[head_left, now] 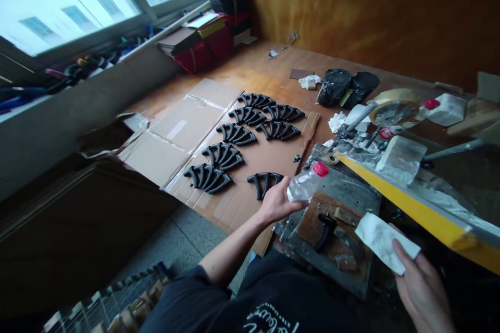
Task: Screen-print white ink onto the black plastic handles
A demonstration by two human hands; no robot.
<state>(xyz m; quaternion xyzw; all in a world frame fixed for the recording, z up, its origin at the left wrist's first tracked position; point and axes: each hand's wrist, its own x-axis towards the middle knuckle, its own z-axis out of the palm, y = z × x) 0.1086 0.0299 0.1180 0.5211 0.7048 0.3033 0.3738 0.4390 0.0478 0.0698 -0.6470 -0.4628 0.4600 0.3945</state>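
Note:
A clear plastic bottle with a red cap is gripped in my left hand, tilted to the right above the edge of the cardboard. My right hand pinches a folded white cloth or tissue at the lower right. Between the hands, a curved black handle-like part lies on a brown board on the metal worktop. Just beyond my left hand rests a small group of similar black curved parts on the flattened cardboard.
Several more groups of black curved parts lie in rows on the cardboard. A yellow-edged bar slants across the right. Behind it stand a tape roll, another red-capped bottle and black cans. Red boxes sit by the window.

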